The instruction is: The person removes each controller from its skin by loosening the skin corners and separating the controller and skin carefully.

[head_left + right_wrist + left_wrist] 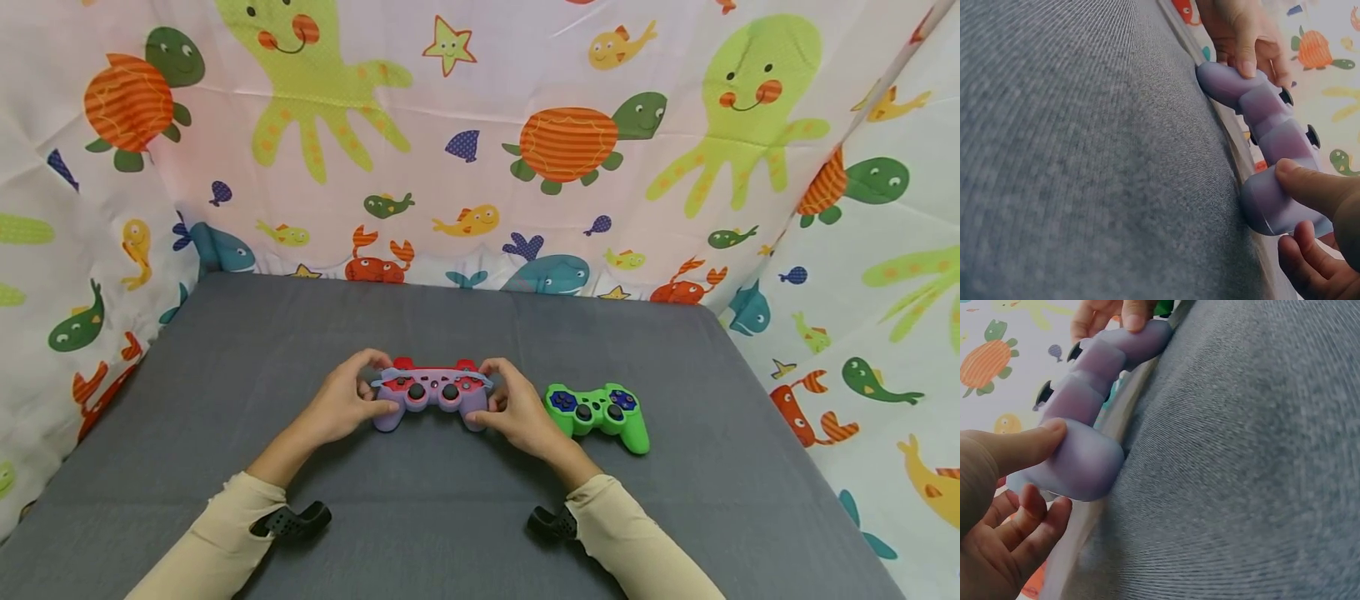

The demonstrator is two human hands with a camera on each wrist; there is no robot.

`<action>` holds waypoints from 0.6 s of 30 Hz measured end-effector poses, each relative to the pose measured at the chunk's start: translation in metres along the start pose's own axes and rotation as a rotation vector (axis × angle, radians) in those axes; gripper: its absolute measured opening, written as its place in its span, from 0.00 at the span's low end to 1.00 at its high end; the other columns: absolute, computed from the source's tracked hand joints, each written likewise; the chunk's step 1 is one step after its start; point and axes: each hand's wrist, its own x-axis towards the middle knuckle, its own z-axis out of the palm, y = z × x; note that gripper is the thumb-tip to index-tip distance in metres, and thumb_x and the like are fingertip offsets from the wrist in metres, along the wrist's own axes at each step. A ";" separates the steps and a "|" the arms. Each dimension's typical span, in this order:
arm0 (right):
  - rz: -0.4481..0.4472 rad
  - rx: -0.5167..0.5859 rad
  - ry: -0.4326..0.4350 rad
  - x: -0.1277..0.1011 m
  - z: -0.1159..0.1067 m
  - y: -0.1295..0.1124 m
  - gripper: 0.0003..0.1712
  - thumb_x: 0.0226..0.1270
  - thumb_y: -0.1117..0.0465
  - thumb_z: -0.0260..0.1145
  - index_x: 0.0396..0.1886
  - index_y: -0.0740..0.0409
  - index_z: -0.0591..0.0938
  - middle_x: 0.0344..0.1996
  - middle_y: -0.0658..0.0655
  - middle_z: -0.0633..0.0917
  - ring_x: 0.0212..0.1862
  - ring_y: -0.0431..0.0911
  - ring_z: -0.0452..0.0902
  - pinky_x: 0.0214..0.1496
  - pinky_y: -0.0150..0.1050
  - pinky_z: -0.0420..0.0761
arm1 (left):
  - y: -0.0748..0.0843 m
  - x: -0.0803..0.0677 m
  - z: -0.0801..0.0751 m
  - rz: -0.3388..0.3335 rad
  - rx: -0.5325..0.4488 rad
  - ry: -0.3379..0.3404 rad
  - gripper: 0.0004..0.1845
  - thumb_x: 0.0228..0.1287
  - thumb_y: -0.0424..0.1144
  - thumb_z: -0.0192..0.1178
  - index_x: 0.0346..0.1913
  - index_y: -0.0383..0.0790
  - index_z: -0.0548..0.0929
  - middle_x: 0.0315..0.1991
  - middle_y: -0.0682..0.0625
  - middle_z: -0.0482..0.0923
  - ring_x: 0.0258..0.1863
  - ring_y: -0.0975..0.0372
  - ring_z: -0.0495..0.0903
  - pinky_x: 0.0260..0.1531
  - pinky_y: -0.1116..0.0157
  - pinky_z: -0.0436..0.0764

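Note:
A red game controller (462, 365) sits in a translucent lavender silicone cover (389, 419), which wraps both grips and the lower front. The cover's upper edge runs as a pale band across the controller's face, with red showing above and below it. Two black thumbsticks stick out through the cover. My left hand (339, 402) pinches the left grip, thumb on the near side of the cover (1085, 459) and fingers behind and beneath. In the same way my right hand (525, 414) holds the right grip. The grips are low, right at the grey tabletop.
A green game controller (598, 414) with blue button areas lies just right of my right hand. The grey table (420, 533) ends at a sea-animal print curtain (450, 108) at the back and sides. Black wrist cameras (298, 521) hang under both cuffs.

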 end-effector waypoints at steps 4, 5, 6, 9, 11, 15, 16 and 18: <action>0.003 0.011 0.000 0.001 0.000 0.000 0.34 0.56 0.63 0.79 0.58 0.52 0.71 0.17 0.51 0.72 0.18 0.38 0.65 0.22 0.31 0.67 | -0.002 0.000 -0.001 -0.028 -0.007 -0.002 0.29 0.54 0.34 0.76 0.57 0.43 0.74 0.17 0.54 0.66 0.15 0.65 0.65 0.17 0.67 0.67; 0.006 0.012 0.000 0.002 0.000 0.000 0.33 0.56 0.63 0.79 0.58 0.52 0.71 0.17 0.51 0.71 0.18 0.38 0.65 0.22 0.31 0.66 | -0.002 0.000 -0.001 -0.033 -0.007 -0.004 0.29 0.55 0.34 0.76 0.57 0.42 0.74 0.17 0.54 0.65 0.15 0.65 0.64 0.16 0.67 0.66; 0.010 0.011 0.000 0.002 0.000 0.000 0.33 0.56 0.63 0.80 0.58 0.52 0.71 0.17 0.51 0.71 0.18 0.38 0.65 0.22 0.31 0.66 | -0.002 0.000 -0.002 -0.036 -0.003 -0.006 0.29 0.55 0.34 0.76 0.57 0.42 0.74 0.16 0.55 0.65 0.15 0.65 0.65 0.16 0.67 0.66; 0.021 0.008 -0.004 0.003 0.001 0.000 0.33 0.56 0.63 0.80 0.57 0.51 0.71 0.17 0.50 0.71 0.18 0.37 0.64 0.22 0.31 0.66 | -0.002 0.000 -0.002 -0.041 0.004 -0.010 0.28 0.55 0.34 0.76 0.56 0.42 0.73 0.16 0.55 0.66 0.15 0.65 0.65 0.16 0.67 0.66; 0.029 0.004 -0.002 0.003 0.001 -0.001 0.33 0.56 0.63 0.80 0.56 0.51 0.71 0.16 0.50 0.70 0.18 0.37 0.64 0.22 0.31 0.66 | -0.001 0.000 -0.002 -0.041 0.008 -0.014 0.28 0.55 0.34 0.76 0.56 0.42 0.73 0.16 0.55 0.66 0.14 0.65 0.65 0.16 0.67 0.67; 0.026 0.007 0.000 0.002 0.000 -0.001 0.32 0.55 0.63 0.80 0.55 0.52 0.71 0.16 0.50 0.68 0.17 0.37 0.63 0.21 0.31 0.66 | 0.000 0.001 -0.002 -0.042 0.007 -0.020 0.28 0.55 0.35 0.76 0.55 0.42 0.73 0.15 0.55 0.65 0.14 0.65 0.65 0.16 0.67 0.66; 0.024 0.008 0.001 0.002 0.000 -0.001 0.32 0.55 0.63 0.80 0.55 0.52 0.71 0.15 0.50 0.68 0.17 0.37 0.63 0.21 0.31 0.65 | 0.000 0.001 -0.001 -0.042 0.008 -0.021 0.27 0.55 0.35 0.76 0.55 0.42 0.73 0.15 0.55 0.65 0.14 0.65 0.65 0.16 0.67 0.66; 0.017 0.009 0.003 0.001 0.000 -0.001 0.31 0.55 0.63 0.80 0.54 0.52 0.71 0.15 0.50 0.67 0.16 0.37 0.62 0.21 0.31 0.65 | 0.000 0.001 -0.001 -0.041 0.011 -0.022 0.27 0.55 0.35 0.76 0.54 0.42 0.73 0.16 0.55 0.65 0.14 0.65 0.65 0.16 0.67 0.66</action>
